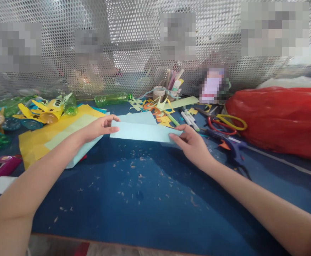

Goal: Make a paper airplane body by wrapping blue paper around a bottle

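Note:
A strip of light blue paper (142, 132) is stretched lengthwise between both hands, raised over the blue table (145, 199). My left hand (102, 127) pinches its left end between thumb and fingers. At the right end, my right hand (190, 142) grips it the same way. Another light blue sheet (138, 117) lies just behind the strip. Yellow paper (33, 145) and pale green paper (67, 133) are stacked by my left forearm, some of it hidden beneath the arm.
Scissors (223, 124), a blue glue gun (228, 144) and markers (189, 119) lie to the right, before a red bag (280, 121). Plastic bottles (111, 99) and paper scraps (159, 106) line the back. A perforated metal screen (134, 46) rises behind. Small shavings dot the table.

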{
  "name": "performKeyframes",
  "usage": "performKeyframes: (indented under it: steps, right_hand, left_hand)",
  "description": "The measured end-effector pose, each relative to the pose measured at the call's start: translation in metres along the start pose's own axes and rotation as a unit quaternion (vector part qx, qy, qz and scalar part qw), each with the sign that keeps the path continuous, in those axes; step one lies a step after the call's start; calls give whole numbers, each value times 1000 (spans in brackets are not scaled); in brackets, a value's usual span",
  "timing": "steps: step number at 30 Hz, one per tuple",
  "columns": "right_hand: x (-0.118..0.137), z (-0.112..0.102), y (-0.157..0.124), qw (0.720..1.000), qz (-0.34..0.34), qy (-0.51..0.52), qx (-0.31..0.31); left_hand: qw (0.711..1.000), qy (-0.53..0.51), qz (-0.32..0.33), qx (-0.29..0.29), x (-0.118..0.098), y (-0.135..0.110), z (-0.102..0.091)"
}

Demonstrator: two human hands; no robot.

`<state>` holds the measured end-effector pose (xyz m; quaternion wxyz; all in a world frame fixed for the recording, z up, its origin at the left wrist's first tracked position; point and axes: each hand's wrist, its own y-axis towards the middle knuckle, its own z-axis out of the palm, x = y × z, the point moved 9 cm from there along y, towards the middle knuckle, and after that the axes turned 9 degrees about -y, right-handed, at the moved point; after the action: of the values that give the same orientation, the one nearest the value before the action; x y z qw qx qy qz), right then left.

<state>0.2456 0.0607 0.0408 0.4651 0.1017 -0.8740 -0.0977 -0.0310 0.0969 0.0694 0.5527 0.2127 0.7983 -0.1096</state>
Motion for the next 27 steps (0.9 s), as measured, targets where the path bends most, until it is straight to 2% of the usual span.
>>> performKeyframes:
  steps: [6,10,12,14,17,20,23,27]
  right_hand:
    - [-4,-2,0,998,37,53,-14]
    - [-7,-4,0,997,50,60,-24]
    - [-9,-5,1,996,50,61,-29]
    - [-12,-5,1,997,52,52,-32]
    - [-12,-6,2,999,37,5,-37]
    - [9,-15,-3,988,-65,-100,-102]
    - [46,-16,-19,935,-214,-235,-160]
    - [84,10,-51,861,-408,-288,-96]
  left_hand:
    - [993,-100,40,54,-8,-2,10]
    - [984,-115,104,83,-26,-7,20]
    - [987,-65,135,61,-33,-9,22]
    - [986,26,165,5,-40,-11,22]
    - [958,165,215,-96,-52,-18,22]
    - [921,220,272,-172,-66,-30,28]
    - [885,274,322,-196,-79,-42,45]
    - [858,316,376,-149,-89,-57,82]
